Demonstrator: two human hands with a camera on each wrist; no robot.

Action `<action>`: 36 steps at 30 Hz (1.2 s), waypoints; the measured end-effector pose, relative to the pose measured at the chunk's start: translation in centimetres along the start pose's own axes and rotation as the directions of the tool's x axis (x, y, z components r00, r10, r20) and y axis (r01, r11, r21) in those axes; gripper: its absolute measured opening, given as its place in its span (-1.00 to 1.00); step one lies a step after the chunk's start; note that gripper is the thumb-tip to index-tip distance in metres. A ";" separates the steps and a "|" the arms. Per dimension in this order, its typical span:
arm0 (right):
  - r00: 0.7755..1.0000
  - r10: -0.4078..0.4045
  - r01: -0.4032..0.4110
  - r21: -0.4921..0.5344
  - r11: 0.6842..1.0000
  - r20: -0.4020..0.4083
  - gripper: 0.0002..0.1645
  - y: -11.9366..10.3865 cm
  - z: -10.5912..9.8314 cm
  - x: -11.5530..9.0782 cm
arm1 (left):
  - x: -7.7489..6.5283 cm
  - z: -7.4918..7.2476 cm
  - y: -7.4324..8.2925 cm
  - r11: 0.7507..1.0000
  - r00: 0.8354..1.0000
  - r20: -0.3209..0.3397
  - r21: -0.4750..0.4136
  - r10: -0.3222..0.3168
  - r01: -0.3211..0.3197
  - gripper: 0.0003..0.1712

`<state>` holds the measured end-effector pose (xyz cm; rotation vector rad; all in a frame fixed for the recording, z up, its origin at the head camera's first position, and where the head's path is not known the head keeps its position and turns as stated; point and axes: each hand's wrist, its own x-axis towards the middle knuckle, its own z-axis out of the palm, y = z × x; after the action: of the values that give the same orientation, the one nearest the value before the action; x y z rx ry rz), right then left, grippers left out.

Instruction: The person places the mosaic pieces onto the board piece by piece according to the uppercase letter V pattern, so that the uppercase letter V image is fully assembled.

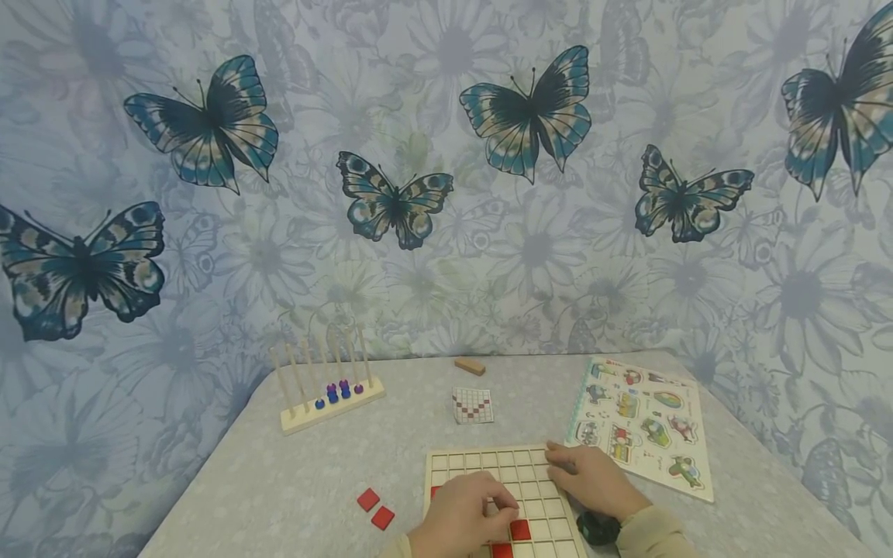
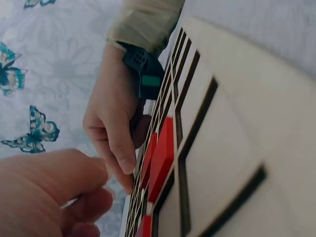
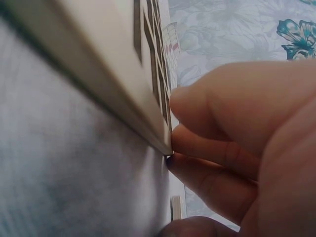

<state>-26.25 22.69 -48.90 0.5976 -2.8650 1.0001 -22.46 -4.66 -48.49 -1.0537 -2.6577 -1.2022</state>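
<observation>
A light wooden grid board (image 1: 537, 488) lies flat at the table's near side. Red square tiles (image 1: 520, 530) sit in some of its cells, and another shows partly behind my left hand. My left hand (image 1: 466, 511) hovers over the board's left part, thumb and forefinger curled tip to tip. No tile shows between those fingertips (image 2: 101, 200). At the board's far right corner, my right hand (image 1: 593, 478) holds the edge. In the right wrist view one finger lies over the rim and others curl against the side. Two loose red tiles (image 1: 368, 500) lie left of the board.
Behind the board stands a small card (image 1: 473, 405) with a red-checked grid. A wooden block (image 1: 470, 366) lies farther back. Left is a peg stand (image 1: 335, 404) with beads on upright rods; right, a picture puzzle board (image 1: 645, 422). A patterned wall backs the table.
</observation>
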 end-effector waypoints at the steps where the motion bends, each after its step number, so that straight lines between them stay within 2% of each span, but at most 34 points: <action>1: 1.000 -0.001 0.001 -0.002 1.000 0.002 -0.54 0.0 0.0 0.0 | 0.0 -0.1 0.0 0.998 1.000 -0.004 -0.053 -0.020 0.019 -0.88; 5: 1.000 -0.005 0.005 -0.007 1.000 0.007 -0.53 -0.1 -0.1 0.0 | 0.0 -0.9 0.5 0.962 0.998 -0.016 -0.267 -0.059 0.053 -0.81; 7: 1.000 -0.005 0.005 -0.007 1.000 0.008 -0.52 -0.1 -0.1 -0.1 | 0.0 -1.5 0.7 0.942 0.997 -0.026 -0.329 -0.070 0.058 -0.78; 11: 1.000 -0.008 0.008 0.000 1.000 0.009 -0.52 -0.1 -0.2 -0.1 | 0.0 -3.5 1.3 0.932 0.990 -0.058 -0.346 -0.131 0.103 -0.81; 14: 1.000 -0.007 0.007 -0.001 1.000 0.008 -0.53 -0.2 -0.3 -0.1 | -0.2 -5.7 1.2 0.928 0.979 -0.094 -0.346 -0.182 0.139 -0.82; 17: 1.000 0.000 0.000 -0.011 1.000 0.005 -0.53 -0.4 -0.4 -0.2 | -1.0 -8.1 0.5 0.931 0.966 -0.146 -0.329 -0.216 0.158 -0.72; 20: 1.000 0.004 -0.004 -0.016 1.000 0.001 -0.54 -0.6 -0.4 -0.2 | -2.5 -10.6 -0.6 0.931 0.940 -0.188 -0.290 -0.283 0.222 -0.61; 22: 1.000 0.004 -0.004 -0.021 1.000 -0.001 -0.54 -0.6 -0.4 -0.2 | -3.6 -11.9 -1.7 0.920 0.912 -0.216 -0.263 -0.349 0.290 -0.59; 24: 1.000 0.004 -0.004 -0.023 1.000 0.002 -0.53 -0.5 -0.3 -0.2 | -4.7 -12.7 -2.9 0.900 0.875 -0.250 -0.252 -0.415 0.355 -0.66; 27: 1.000 0.004 -0.003 -0.024 1.000 0.009 -0.53 -0.3 -0.4 -0.2 | -6.0 -13.1 -4.6 0.867 0.818 -0.293 -0.232 -0.494 0.441 -0.76; 29: 1.000 0.000 0.000 -0.023 1.000 0.014 -0.52 -0.2 -0.4 -0.2 | -6.6 -13.1 -5.7 0.847 0.792 -0.301 -0.203 -0.531 0.490 -0.83; 30: 1.000 -0.002 0.003 -0.024 1.000 0.014 -0.52 -0.1 -0.4 -0.1 | -7.0 -13.0 -6.2 0.842 0.788 -0.298 -0.169 -0.538 0.512 -0.84; 33: 1.000 -0.010 0.010 -0.020 1.000 0.009 -0.53 0.1 -0.4 0.0 | -7.8 -12.8 -7.4 0.828 0.789 -0.276 -0.043 -0.548 0.560 -0.87; 36: 1.000 -0.006 0.006 -0.014 1.000 0.007 -0.53 0.2 -0.1 0.0 | -8.4 -12.8 -8.1 0.814 0.799 -0.252 0.063 -0.546 0.577 -0.84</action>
<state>-26.32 22.90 -48.90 0.6100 -2.8715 0.9786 -23.84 -21.87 -47.35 -0.0686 -2.8966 -1.0896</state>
